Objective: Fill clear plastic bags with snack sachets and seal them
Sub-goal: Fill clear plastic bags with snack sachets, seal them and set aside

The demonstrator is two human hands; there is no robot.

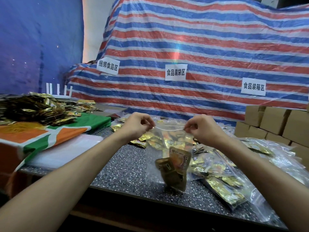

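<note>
Clear plastic bag (158, 144) hangs over the table (127, 164) below our hands. Our left hand (136, 125) and right hand (199, 129) each pinch one end of its top strip; sachets (173, 171) sit at its bottom.

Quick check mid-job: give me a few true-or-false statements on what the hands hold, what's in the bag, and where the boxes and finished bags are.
1. The left hand and right hand each pinch the top strip of the clear bag. True.
2. The held bag is empty. False: sachets sit at its bottom.
3. The cardboard boxes stand on the left. False: they are on the right.
4. Filled bags lie on the table to the right. True.
</note>
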